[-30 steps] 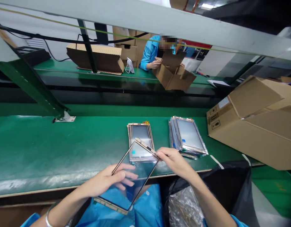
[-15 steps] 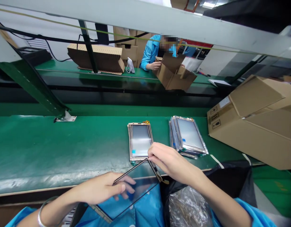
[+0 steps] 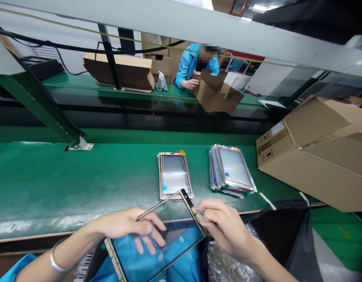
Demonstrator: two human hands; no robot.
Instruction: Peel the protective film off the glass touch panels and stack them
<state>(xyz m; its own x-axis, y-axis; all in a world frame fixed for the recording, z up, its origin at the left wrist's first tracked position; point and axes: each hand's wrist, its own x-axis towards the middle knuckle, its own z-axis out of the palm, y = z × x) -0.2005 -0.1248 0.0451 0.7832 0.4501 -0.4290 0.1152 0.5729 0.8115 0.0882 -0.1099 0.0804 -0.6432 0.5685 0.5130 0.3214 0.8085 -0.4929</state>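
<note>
"What's new with the right hand (image 3: 223,224)?"
"Half a second ago it was at the glass panel's (image 3: 176,235) far corner, covering part of the nearer stack (image 3: 175,176). Now it's lower, fingertips partway along the end strip (image 3: 188,201)."
"And the panel?"
"Turned more sideways. Its far corner has drawn back from mid-stack to the near edge. The strip's upper end, pale a second ago, looks dark."
"Across the way?"
"The co-worker's box (image 3: 214,101) has its flap tipped lower."
</note>
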